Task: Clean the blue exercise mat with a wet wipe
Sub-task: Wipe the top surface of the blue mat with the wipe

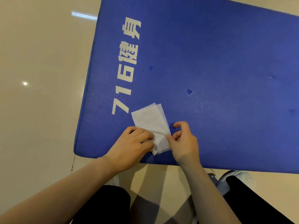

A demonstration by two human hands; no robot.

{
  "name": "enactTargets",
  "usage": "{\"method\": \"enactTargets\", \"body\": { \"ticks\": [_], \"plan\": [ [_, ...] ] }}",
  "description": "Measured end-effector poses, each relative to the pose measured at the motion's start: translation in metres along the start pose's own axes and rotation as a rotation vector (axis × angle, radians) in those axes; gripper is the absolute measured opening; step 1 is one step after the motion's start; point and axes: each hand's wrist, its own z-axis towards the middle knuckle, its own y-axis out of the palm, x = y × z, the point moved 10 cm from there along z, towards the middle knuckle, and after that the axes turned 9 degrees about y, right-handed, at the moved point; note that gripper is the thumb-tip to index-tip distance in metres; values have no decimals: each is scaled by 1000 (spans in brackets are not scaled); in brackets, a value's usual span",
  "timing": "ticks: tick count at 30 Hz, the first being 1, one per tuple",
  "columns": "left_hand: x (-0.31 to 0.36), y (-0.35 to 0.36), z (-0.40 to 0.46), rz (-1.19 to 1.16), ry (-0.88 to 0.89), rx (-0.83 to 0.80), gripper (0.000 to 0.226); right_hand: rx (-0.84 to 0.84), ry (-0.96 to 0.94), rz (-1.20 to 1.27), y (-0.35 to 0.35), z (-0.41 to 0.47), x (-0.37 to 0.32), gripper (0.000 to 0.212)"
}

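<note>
1. the glossy beige tiled floor (40, 78) fills the left side and the near edge of the view.
2. a blue exercise mat (210, 62) lies flat on the floor, with white "716" and chinese characters printed (127, 65) along its left end and a small wet spot (189, 92) near its middle.
3. a folded white wet wipe (150, 120) lies on the mat near its front edge, just right of the "7".
4. the left hand (134, 141) rests on the wipe's near left part, its curled fingers gripping it.
5. the right hand (184, 139) pinches the wipe's right edge between thumb and fingers.
6. pale shoes (226, 180) and black trousers (252, 204) show below the mat.
</note>
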Motion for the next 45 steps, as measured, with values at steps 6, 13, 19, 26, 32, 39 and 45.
{"method": "enactTargets", "body": {
  "ticks": [6, 13, 19, 26, 32, 39, 45],
  "plan": [
    [-24, -28, -31, -250, -391, 323, 17, -24, -228, 167, -3, -29, -24, 30],
    [-70, -32, -64, -522, -867, 458, 11, -163, -333, 15, 29, -42, -40, 36],
    [-87, -33, -74, -776, -996, 596, 13, -138, -260, 111, 31, -12, -78, 9],
    [-92, -57, -104, -515, -928, 585, 24, 328, -453, -248, 27, -41, -99, 54],
    [-96, -60, -148, -233, -917, 426, 24, 203, -689, -536, 100, -55, -88, 56],
    [-108, -42, -166, -289, -971, 325, 52, 129, -822, -714, 103, -51, -57, 63],
    [-105, -38, -165, -369, -995, 277, 53, 249, -649, -528, 92, -45, -62, 56]
  ]
}}
